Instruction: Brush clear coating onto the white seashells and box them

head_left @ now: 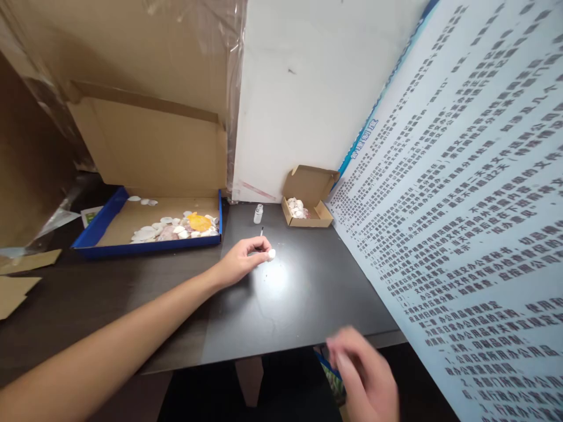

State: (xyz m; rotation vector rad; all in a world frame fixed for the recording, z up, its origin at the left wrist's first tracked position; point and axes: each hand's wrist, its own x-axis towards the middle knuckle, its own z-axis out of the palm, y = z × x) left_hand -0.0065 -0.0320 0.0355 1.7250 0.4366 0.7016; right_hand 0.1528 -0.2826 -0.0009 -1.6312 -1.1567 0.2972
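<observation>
The left hand (240, 264) reaches across the dark table (299, 305) to about its middle. Its grip is pinched on a small round white piece (271, 254) held at the fingertips; I cannot tell whether the piece touches the table top or sits just above it. A thin dark stick (262, 231) pokes up from between the same fingers.

Just beyond the hand, towards the far edge, a small clear vial (258, 214) stands upright. In the far right corner sits a small cardboard box (313, 184), its lid open, with pale shells (295, 207) inside. On the far left part of the table lies a blue-rimmed tray (103, 225) holding loose shells (176, 228), mostly white, one orange.

The right hand (363, 375) hangs off the near edge towards the right corner, below the table top. It is blurred, so I cannot tell whether its grip is released or clenched. A large printed sheet (461, 205) leans along the right edge.
</observation>
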